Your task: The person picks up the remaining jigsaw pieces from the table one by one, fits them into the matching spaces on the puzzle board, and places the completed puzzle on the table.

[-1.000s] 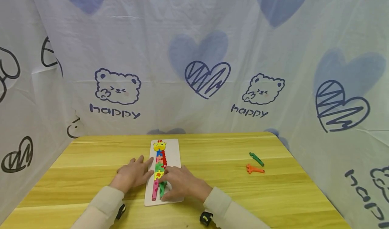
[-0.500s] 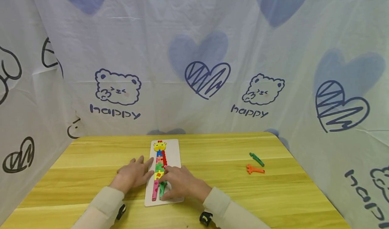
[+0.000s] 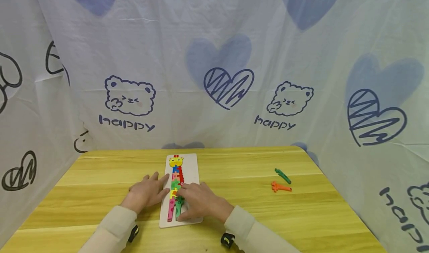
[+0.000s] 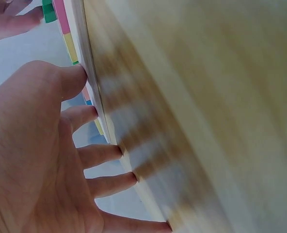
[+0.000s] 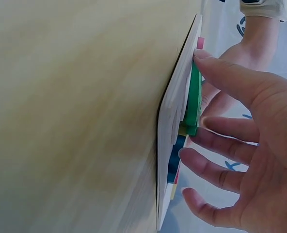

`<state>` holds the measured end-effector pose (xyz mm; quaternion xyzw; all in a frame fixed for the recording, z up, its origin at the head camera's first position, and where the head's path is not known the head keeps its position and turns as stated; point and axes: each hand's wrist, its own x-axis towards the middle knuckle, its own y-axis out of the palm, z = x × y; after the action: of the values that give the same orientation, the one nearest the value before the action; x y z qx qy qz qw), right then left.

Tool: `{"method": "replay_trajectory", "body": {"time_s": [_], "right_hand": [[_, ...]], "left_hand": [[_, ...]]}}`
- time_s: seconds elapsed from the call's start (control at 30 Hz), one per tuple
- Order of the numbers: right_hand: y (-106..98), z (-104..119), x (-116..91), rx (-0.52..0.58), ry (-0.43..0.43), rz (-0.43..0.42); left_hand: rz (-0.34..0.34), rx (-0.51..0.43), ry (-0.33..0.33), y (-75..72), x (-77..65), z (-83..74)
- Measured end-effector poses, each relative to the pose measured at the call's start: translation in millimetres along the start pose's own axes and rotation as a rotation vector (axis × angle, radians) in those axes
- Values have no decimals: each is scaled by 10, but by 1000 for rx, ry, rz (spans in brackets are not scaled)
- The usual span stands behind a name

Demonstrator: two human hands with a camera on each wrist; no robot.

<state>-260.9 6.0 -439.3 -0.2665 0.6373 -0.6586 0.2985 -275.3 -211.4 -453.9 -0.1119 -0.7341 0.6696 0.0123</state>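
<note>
A pale board (image 3: 190, 167) lies on the table, bearing a giraffe puzzle with a yellow head (image 3: 175, 161) and coloured neck pieces. The pink leg piece (image 3: 171, 210) sits at its lower left. Beside it, my right hand (image 3: 201, 201) pinches the green leg piece (image 5: 194, 97) lengthwise, thumb at its lower end and fingers near its upper end. In the right wrist view this piece is slightly raised above the board; its seating is partly hidden. My left hand (image 3: 145, 193) is spread, its thumb and fingertips touching the board's left edge and the table beside it.
On the right of the wooden table (image 3: 241, 171) lie a loose dark green piece (image 3: 283, 176) and an orange piece (image 3: 281, 187). A printed curtain (image 3: 174, 59) stands behind the table and along both sides.
The upper fingers of my right hand have shifted slightly upward, showing more of the green leg piece's top. My left hand and the board stay in place.
</note>
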Motion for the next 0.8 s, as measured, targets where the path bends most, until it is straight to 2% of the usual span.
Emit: {"method": "replay_trajectory", "body": {"time_s": [0.23, 0.43, 0.6, 0.8], "right_hand": [[0, 14, 14, 23, 8, 27], [-10, -9, -8, 33, -1, 18], [-50, -118, -69, 69, 0, -3], [-104, -366, -234, 100, 10, -40]], "left_hand": [[8, -4, 1, -21, -10, -3], [12, -5, -6, -17, -15, -3], [8, -9, -7, -10, -18, -6], [9, -5, -6, -15, -17, -4]]}}
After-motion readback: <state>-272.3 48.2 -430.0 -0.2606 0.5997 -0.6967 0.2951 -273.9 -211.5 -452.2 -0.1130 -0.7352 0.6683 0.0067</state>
